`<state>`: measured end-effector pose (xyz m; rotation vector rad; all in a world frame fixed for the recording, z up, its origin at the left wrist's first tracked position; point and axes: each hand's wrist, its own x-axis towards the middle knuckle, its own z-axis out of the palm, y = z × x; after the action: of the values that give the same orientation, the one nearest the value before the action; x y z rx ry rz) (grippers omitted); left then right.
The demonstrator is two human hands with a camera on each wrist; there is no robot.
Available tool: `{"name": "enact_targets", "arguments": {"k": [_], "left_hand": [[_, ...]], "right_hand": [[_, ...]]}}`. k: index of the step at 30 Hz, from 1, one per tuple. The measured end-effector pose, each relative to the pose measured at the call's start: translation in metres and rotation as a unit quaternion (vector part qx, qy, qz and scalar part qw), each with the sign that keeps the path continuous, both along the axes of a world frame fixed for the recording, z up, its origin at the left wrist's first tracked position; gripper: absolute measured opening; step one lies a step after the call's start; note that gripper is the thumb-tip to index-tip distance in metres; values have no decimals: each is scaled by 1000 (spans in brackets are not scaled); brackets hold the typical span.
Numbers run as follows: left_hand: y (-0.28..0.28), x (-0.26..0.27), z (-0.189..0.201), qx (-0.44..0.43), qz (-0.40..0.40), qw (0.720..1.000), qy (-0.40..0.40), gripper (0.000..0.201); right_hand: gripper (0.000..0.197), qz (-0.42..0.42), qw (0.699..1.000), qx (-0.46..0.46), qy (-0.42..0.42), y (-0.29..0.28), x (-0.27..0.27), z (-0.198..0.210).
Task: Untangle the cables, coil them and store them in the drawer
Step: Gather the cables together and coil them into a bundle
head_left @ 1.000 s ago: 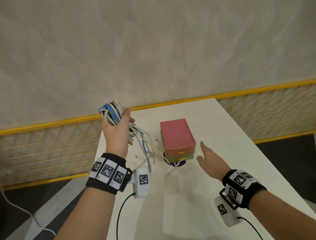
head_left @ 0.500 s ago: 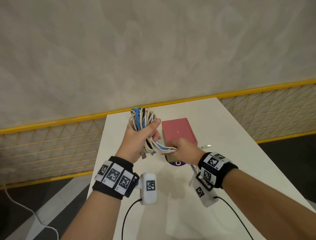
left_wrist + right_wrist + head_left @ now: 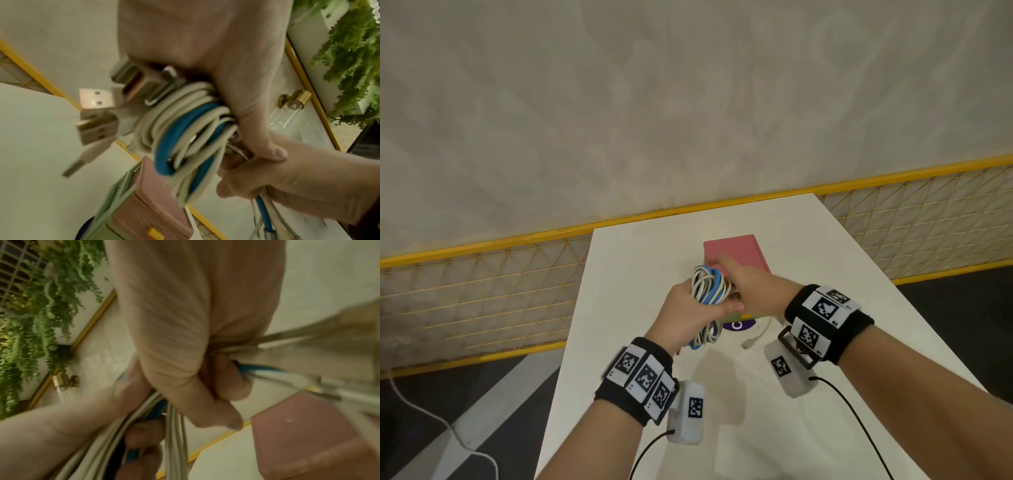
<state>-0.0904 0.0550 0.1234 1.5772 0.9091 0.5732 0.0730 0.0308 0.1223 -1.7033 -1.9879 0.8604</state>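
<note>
Cable bundle (image 3: 708, 291): white and blue cables looped into a rough coil, held in the air above the table (image 3: 626, 274), just in front of the small drawer box (image 3: 736, 253). In the left wrist view the loops (image 3: 185, 129) are stacked tight, with several USB plugs (image 3: 96, 100) sticking out loose on one side. A few loop ends hang below the left hand in the head view.

Left hand (image 3: 688, 315): fingers curled round the bundle, thumb across the front, gripping it. Right hand (image 3: 753, 291): fingers (image 3: 226, 386) closed on cable strands pulled out of the coil; strands run taut off to the side in the right wrist view, blurred. The two hands touch at the bundle.

Drawer box: pink top, green lower tier, yellow handle (image 3: 153, 232) on the front. It sits on a purple disc (image 3: 738, 325) on the table. Can't tell if any drawer is open, the hands cover the front.

One loose white cable end with a plug (image 3: 750, 342) lies on the table just beside the disc, under the right wrist.

Both wrists wear black bands with printed marker tags (image 3: 643, 377) and a white camera unit (image 3: 688, 411) with a black lead. Behind the table: yellow mesh rail (image 3: 482, 291), pale wall (image 3: 688, 102).
</note>
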Motion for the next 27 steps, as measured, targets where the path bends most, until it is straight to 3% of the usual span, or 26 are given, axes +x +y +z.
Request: {"name": "enact_targets", "arguments": {"k": [5,9,12,13,16,18,21,24,27], "left_hand": [[6,4,-4,38,1,998,50,49],[12,3,-4,55,-16,995,83,18],[17,-2,-5,31,28,996,74,20],[18,-4,-5,20,36,997,62,23],[16,-2,-4,10,40,999,34,23],[12,4,-4,12,65,998,3,28],[6,15,-7,-1,87,996,-35,56],[-1,25,-7,-61,88,992,-66,86],[-1,29,-7,-130,126,979,-89,71]], "right_hand": [[96,10,995,-38,87,-15,12,5],[85,-21,981,-49,186,-24,20,2],[34,-33,995,-32,83,-36,33,2],[25,-38,997,-37,59,-41,37,0],[23,-72,995,-35,54,-49,35,-7],[21,-120,988,30,88,-48,21,-6],[23,-181,969,108,131,-41,-7,-5],[18,-145,972,125,138,-32,-24,-7],[20,-73,985,145,58,-31,-28,-8]]}}
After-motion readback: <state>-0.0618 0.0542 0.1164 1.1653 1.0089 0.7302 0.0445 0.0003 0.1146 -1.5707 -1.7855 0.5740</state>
